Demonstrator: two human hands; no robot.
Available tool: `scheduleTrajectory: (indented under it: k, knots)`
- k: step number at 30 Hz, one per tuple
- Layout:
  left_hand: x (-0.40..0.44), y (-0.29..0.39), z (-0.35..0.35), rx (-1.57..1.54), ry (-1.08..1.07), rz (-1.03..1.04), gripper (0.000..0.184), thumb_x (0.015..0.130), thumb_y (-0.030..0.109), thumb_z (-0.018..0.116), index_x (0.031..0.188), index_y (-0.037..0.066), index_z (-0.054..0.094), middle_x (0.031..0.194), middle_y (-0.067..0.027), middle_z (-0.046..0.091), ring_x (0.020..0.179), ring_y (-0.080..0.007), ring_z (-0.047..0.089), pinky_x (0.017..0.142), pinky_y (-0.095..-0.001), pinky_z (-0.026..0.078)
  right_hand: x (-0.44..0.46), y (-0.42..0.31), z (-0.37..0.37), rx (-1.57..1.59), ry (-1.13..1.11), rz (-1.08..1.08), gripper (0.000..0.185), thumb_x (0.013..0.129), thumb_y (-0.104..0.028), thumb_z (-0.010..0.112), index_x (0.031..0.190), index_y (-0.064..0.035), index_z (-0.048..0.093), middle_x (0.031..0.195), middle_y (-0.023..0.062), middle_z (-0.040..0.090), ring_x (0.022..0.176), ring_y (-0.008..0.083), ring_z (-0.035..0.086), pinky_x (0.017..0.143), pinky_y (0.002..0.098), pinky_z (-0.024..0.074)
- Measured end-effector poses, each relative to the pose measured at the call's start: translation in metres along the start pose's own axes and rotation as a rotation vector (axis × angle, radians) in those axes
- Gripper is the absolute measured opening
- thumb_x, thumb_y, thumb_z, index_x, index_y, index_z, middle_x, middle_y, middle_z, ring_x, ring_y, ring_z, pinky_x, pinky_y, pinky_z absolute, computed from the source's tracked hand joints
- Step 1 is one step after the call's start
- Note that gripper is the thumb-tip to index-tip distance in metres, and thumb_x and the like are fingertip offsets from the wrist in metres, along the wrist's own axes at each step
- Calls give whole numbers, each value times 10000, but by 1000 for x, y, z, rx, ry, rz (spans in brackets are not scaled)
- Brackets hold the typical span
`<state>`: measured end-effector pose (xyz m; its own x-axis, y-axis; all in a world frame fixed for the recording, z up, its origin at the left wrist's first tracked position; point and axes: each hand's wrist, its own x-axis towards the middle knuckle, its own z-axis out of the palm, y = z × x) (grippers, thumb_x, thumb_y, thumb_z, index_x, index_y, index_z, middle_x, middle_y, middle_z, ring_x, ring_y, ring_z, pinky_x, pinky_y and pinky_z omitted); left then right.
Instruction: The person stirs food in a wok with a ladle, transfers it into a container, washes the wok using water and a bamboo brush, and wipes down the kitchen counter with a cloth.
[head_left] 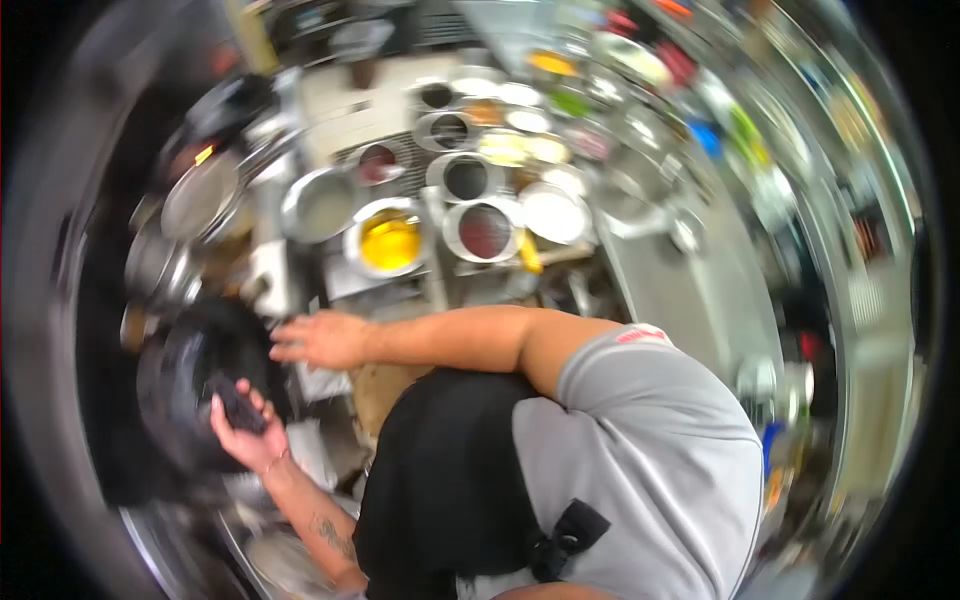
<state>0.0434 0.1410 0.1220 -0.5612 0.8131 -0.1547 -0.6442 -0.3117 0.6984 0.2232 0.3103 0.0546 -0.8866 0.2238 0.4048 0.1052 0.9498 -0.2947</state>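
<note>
My left hand [255, 430] is closed around a dark elongated piece [238, 405] at the near right side of a large black wok [185, 390]. This piece looks like a handle, but blur hides whether it joins the wok. The wok rests on the dark stove range at the left. My right hand [325, 340] reaches across my body with its fingers stretched out, just right of the wok's rim. Nothing shows in it.
Beyond my right arm stand a bowl of yellow liquid [390, 240], a pot with dark red contents [485, 232] and several other round containers. More pans [200, 197] sit on the stove at left. A steel counter [670, 290] runs along the right.
</note>
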Motion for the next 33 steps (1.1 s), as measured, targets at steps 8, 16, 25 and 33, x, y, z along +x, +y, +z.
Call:
scheduleTrajectory:
  k: [8,16,25,33]
  knots:
    - [15,-225,160,650,-455,-344,348,922,163,617,1235,10,622,1059,-122,723,826,-223,707,655,-348,604,-331,16,-109,23,272,693,660,951,-337,762,1534,-128,535,1404,194,586,1247,404,605,1049,495,517]
    - [-174,-382,400,961,-1595,235,530,845,96,776,1328,-30,600,1161,-168,656,1056,-285,669,939,-395,549,-597,-112,-122,46,529,1451,539,1037,-378,657,1491,-94,594,1215,222,672,1154,421,638,1007,506,505]
    - [-405,-417,637,134,-1793,377,448,884,184,858,1226,-17,650,1033,-169,736,919,-273,708,830,-387,571,-703,-202,-103,-463,553,1693,434,965,-249,675,1315,8,678,1319,217,688,1257,405,625,1102,518,481]
    - [-494,-453,717,749,-2101,644,463,999,415,647,953,-34,752,895,-268,737,838,-414,712,786,-485,540,-741,-275,-75,-773,516,2520,803,1013,-471,636,1631,-17,398,1702,227,361,1595,418,292,1271,619,232]
